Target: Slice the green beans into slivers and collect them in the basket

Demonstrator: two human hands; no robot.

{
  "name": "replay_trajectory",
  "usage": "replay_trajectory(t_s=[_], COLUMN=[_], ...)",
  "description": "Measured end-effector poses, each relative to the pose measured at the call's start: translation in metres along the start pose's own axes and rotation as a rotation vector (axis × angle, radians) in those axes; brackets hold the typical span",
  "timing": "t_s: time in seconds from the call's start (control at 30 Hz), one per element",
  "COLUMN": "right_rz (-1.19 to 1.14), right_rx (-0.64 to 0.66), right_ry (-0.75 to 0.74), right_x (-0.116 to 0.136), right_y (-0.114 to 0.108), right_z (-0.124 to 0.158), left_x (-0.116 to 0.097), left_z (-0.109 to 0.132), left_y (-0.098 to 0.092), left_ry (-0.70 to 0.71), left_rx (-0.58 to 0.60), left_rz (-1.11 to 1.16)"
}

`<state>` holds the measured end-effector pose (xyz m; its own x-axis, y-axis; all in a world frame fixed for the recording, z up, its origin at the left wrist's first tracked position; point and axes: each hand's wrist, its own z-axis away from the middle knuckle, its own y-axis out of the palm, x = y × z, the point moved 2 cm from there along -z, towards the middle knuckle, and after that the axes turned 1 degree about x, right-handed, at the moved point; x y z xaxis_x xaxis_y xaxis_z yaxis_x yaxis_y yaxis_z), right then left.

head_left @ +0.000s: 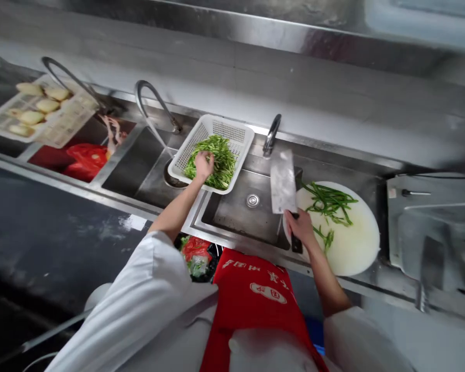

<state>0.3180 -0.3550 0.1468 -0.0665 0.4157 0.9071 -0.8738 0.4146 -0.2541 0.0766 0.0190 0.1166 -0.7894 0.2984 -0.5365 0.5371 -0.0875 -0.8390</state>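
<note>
My left hand point(204, 165) reaches into a white perforated basket point(238, 132) and rests on a heap of cut green vegetable pieces point(221, 155). Its fingers are bent down among the greens, and their tips are hidden. A cleaver point(283, 181) is in my right hand point(300, 227), fingers wrapped around the dark handle. The broad blade points away from me, above the right edge of a sink. Right of that hand lies a round white cutting board point(358, 240), bearing long green stalks point(331, 201) and a smaller bunch of green pieces point(326, 238).
A sink basin point(242, 212) with a drain lies between basket and board, its faucet point(272, 135) behind. Leftward are another curved faucet point(155, 90), a red bag point(87, 157) in a basin, and a crate point(3, 116) of pale peeled vegetables. A metal shelf point(256, 31) overhangs the counter.
</note>
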Motion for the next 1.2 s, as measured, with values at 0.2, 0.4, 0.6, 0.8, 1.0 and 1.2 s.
replay_trajectory(t_s=[0.2,0.4,0.6,0.8,1.0,1.2], right_rz=[-0.143,-0.281,-0.285,-0.234,-0.257,-0.291], right_rx=[-0.496,-0.8,-0.709,-0.567,-0.486,-0.411], right_ry=[0.268,0.384,0.466,0.468,0.463,0.433], right_x=[-0.098,-0.159,-0.2,-0.222,-0.244,-0.263], right_y=[-0.109,-0.172,-0.203,-0.246,-0.284,-0.3], right_z=[0.127,0.201,0.232,0.233,0.222,0.208], left_x=[-0.104,-0.27,-0.398,-0.434,-0.401,-0.381], left_z=[0.089,0.192,0.277,0.306,0.352,0.337], left_y=[0.078,0.18,0.285,0.349,0.333,0.305], left_ry=[0.422,0.861,0.954,0.791,0.86,0.656], left_rx=[0.239,0.573,0.787,0.648,0.716,0.595], left_rz=[0.095,0.166,0.066,-0.065,-0.173,-0.018])
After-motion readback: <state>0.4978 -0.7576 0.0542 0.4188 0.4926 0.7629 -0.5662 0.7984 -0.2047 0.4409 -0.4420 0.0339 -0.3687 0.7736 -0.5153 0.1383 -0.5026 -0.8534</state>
